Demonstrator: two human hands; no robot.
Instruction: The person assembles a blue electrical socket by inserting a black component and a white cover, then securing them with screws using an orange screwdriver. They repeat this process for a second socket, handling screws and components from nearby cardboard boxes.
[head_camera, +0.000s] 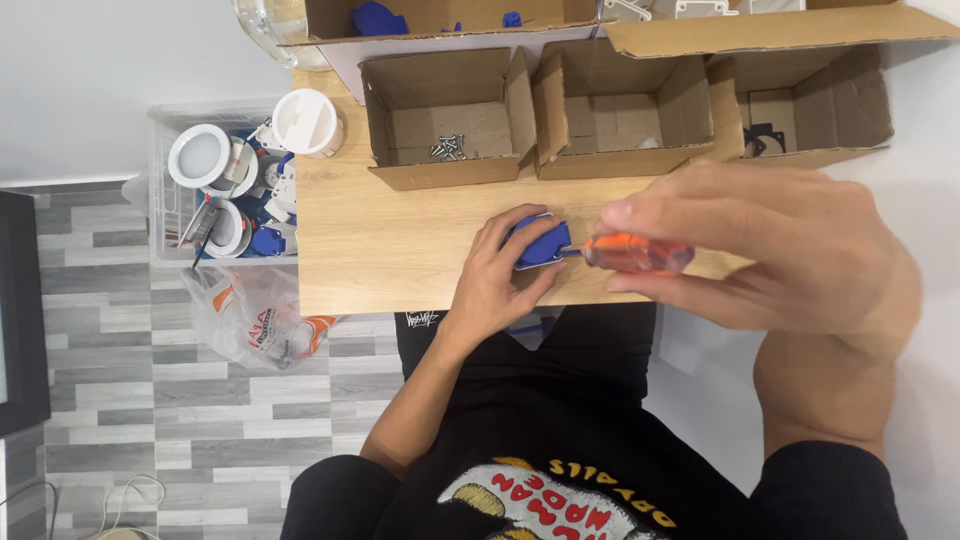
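Note:
My left hand (497, 281) grips a small blue plastic part (537, 240) and presses it onto the wooden table (380, 240). My right hand (770, 250), close to the camera, holds a screwdriver with an orange translucent handle (640, 253). The shaft of the screwdriver points left into the blue part. Three open cardboard boxes stand along the table's far side. The left box (445, 120) has a few small metal screws (447, 148) on its floor.
The middle box (620, 115) and right box (810, 105) stand behind my hands. A larger cardboard box (440, 22) holds blue parts at the back. Left of the table, a clear bin (225, 190) holds white round fittings; a plastic bag (255, 318) lies on the floor.

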